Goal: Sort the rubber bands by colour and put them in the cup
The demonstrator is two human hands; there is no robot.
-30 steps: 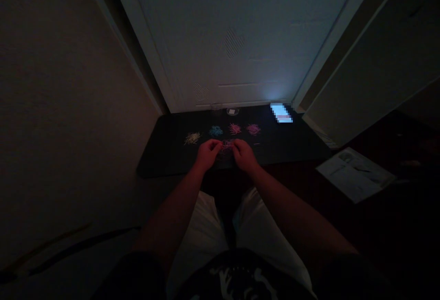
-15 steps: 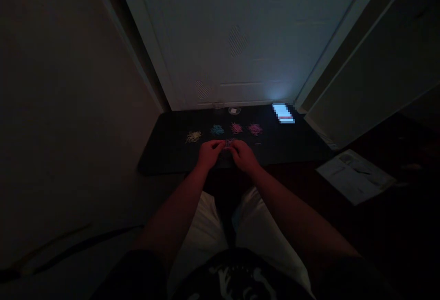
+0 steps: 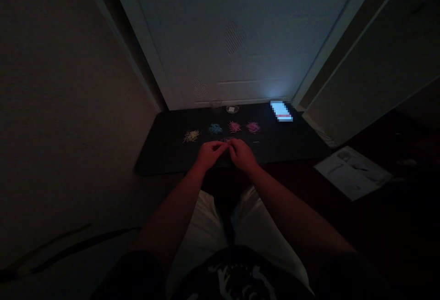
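Observation:
My left hand (image 3: 209, 154) and my right hand (image 3: 241, 154) meet over the near part of a dark table, fingertips pinched together. Whatever lies between them is too small and dim to make out. Just beyond my fingertips is a partly hidden pile of purple thin strips (image 3: 227, 140). Farther back sit a cream pile of strips (image 3: 191, 136), a blue pile (image 3: 215, 128), a pink pile (image 3: 234, 126) and a pinkish-purple pile (image 3: 253, 127). One loose strip (image 3: 256, 142) lies right of my right hand.
A lit phone (image 3: 281, 111) rests at the table's back right. Two small clear round pieces, one a dish with a white square (image 3: 231, 109), stand by the white door (image 3: 247, 70). A printed sheet (image 3: 352, 174) lies lower at the right. The dark tabletop (image 3: 158, 153) has rounded corners.
My hands have come closer together, and their fingertips now touch. A thin pinkish strip that showed between them is now hidden. The view has shifted slightly.

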